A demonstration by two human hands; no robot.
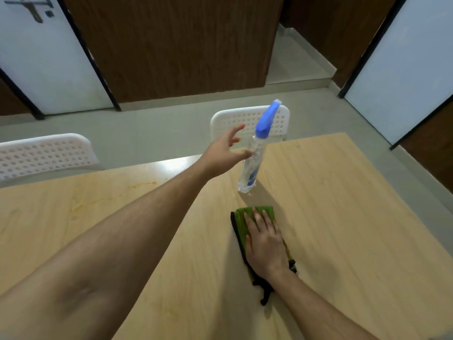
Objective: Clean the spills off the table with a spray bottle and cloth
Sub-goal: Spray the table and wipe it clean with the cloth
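A clear spray bottle with a blue trigger head stands on the light wooden table, leaning to the right. My left hand reaches out beside it with fingers spread, the thumb at the bottle's side and nothing gripped. My right hand lies flat on a green cloth with a black edge, nearer to me than the bottle. Orange spill marks streak the table's far left part, with fainter stains nearer.
Two white perforated chairs stand at the table's far edge, one on the left and one behind the bottle. Beyond them are grey floor, brown wooden panels and white doors.
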